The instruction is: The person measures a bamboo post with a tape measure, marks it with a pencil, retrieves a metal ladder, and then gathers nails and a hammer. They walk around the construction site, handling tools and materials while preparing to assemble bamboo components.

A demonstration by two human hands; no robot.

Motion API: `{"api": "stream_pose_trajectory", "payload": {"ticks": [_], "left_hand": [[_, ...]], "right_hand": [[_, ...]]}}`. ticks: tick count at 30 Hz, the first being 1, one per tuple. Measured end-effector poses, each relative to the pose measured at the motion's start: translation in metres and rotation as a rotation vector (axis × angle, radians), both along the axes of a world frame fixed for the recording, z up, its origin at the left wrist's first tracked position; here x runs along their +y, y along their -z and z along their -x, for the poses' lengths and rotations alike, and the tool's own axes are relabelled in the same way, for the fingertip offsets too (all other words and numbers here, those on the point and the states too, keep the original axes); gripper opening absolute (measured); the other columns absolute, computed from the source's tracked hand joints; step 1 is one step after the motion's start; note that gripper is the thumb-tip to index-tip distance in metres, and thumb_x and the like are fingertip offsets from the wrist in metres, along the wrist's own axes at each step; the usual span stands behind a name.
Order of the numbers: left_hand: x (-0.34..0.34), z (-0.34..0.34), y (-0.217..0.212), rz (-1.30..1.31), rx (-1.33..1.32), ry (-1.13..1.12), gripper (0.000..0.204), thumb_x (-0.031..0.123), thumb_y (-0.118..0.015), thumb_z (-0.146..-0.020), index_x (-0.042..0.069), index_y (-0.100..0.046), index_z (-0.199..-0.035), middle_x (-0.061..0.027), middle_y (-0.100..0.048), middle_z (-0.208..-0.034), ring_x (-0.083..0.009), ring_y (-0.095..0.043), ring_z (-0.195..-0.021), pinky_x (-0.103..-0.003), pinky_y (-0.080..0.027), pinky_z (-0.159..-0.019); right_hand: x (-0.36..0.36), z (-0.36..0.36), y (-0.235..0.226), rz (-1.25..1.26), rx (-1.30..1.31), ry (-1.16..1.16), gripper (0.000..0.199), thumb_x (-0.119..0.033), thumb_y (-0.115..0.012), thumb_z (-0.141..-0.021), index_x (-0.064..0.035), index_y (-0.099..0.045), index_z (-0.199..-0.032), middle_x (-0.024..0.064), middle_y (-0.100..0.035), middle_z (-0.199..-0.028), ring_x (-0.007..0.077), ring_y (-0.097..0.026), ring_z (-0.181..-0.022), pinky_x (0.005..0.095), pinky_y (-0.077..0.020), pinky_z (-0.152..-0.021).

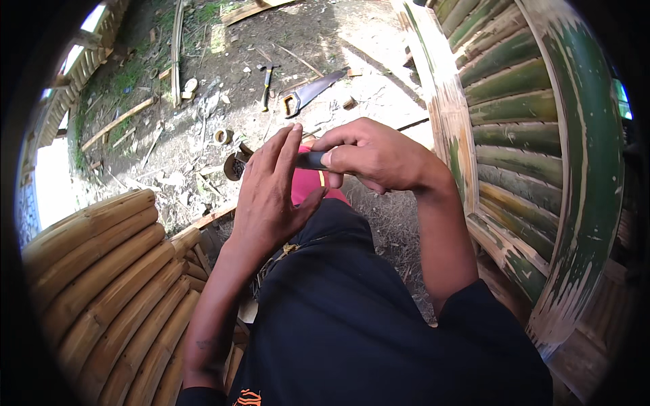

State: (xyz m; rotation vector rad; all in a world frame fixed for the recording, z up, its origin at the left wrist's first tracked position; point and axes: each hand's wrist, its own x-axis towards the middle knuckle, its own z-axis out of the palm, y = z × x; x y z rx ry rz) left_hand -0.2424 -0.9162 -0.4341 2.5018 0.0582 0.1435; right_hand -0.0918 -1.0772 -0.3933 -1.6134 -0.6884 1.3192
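My right hand (369, 154) is closed around a small dark, cylinder-like object (311, 160) held in front of my chest. My left hand (267, 193) has its fingers straight and apart, the fingertips touching the left end of that dark object. Both hands hover over my dark shirt and a red patch of cloth (308, 184) below them. What the dark object is cannot be made out; most of it is hidden inside my right fist.
A curved green bamboo-slat frame (521, 135) stands at my right. A yellow bamboo-slat piece (101, 277) lies at my left. On the dirt ground ahead lie a handsaw (308, 93), a hammer (267, 84), a tape roll (221, 136) and wood scraps.
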Motion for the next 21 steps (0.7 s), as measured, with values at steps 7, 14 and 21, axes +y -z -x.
{"api": "stream_pose_trajectory", "payload": {"ticks": [7, 14, 21], "left_hand": [[-0.059, -0.059, -0.002, 0.43, 0.39, -0.007, 0.017, 0.015, -0.066, -0.083, -0.002, -0.064, -0.081, -0.0149, -0.06, -0.059, -0.0156, -0.058, -0.053, -0.033, -0.046, -0.055], [-0.074, -0.059, 0.001, 0.276, 0.534, 0.259, 0.014, 0.011, -0.069, -0.077, -0.002, -0.066, -0.081, -0.0174, -0.062, -0.065, -0.0192, -0.062, -0.058, -0.034, -0.048, -0.06], [-0.072, -0.073, -0.015, 0.275, 0.691, 0.712, 0.021, 0.004, -0.072, -0.071, 0.003, -0.071, -0.092, -0.0156, -0.07, -0.08, -0.0273, -0.07, -0.075, -0.034, -0.053, -0.069]], "right_hand": [[-0.139, 0.061, 0.05, 0.176, 0.391, 0.604, 0.038, -0.027, -0.048, -0.096, 0.0065, -0.064, -0.1, 0.0148, -0.069, -0.076, 0.0121, -0.056, -0.046, 0.0233, -0.0429, -0.039], [-0.165, 0.217, 0.111, 0.498, 0.915, 0.063, 0.037, -0.011, -0.048, -0.091, 0.0086, -0.052, -0.122, 0.0181, -0.068, -0.103, 0.0276, -0.071, -0.087, 0.0406, -0.0621, -0.072], [-0.163, 0.245, 0.146, 0.205, 1.237, 0.139, 0.038, -0.021, -0.053, -0.093, 0.0049, -0.055, -0.121, 0.0187, -0.066, -0.107, 0.0275, -0.07, -0.088, 0.0429, -0.0621, -0.069]]}}
